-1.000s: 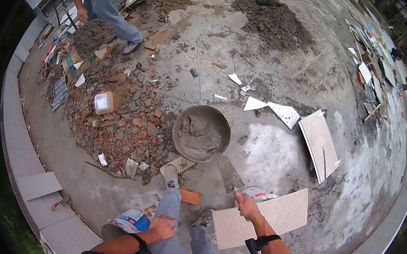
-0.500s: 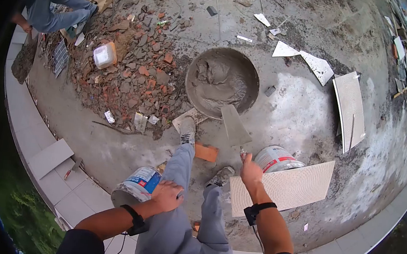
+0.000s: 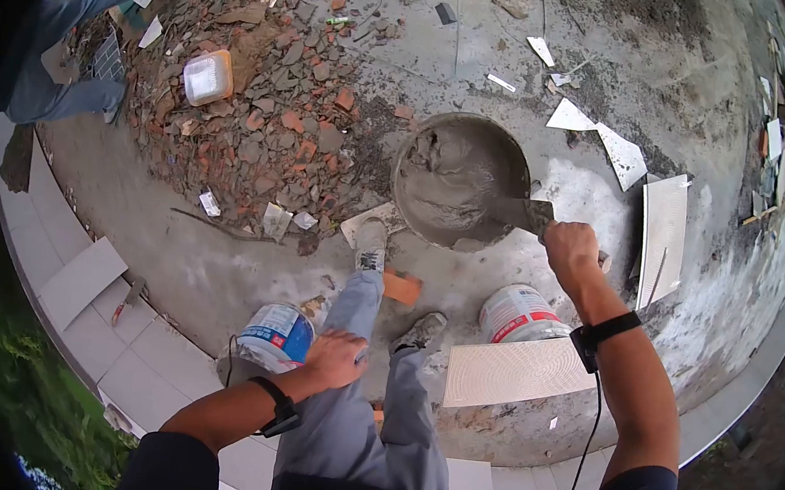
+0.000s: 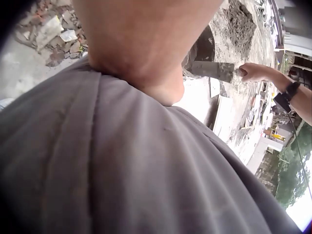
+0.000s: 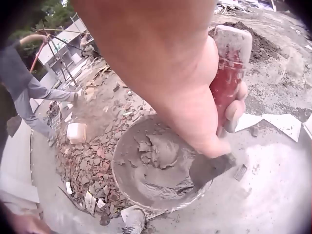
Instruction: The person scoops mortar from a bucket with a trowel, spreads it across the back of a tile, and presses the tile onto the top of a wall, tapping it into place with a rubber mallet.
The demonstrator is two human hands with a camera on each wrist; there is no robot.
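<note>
My right hand (image 3: 572,250) grips a trowel (image 3: 531,216) over the near right side of a round tub (image 3: 397,180) of wet grey mortar (image 3: 457,180). The front of the flat blade dips into the mortar. In the right wrist view the fingers wrap round the trowel's worn red handle (image 5: 229,73). My left hand (image 3: 336,359) rests on my left leg, beside a white bucket with a blue label (image 3: 276,333); its fingers are hidden in the left wrist view.
A bucket with a red band (image 3: 521,314) stands behind a ridged tile (image 3: 518,373) near my right foot. More tiles (image 3: 661,240) lean at the right. Broken brick rubble (image 3: 276,128) spreads left of the tub. Another person (image 3: 68,96) is at the far left.
My right hand has moved forward and right, bringing the trowel blade from beside the tub into the mortar. The left hand stays on the leg. The other person has moved down the left side.
</note>
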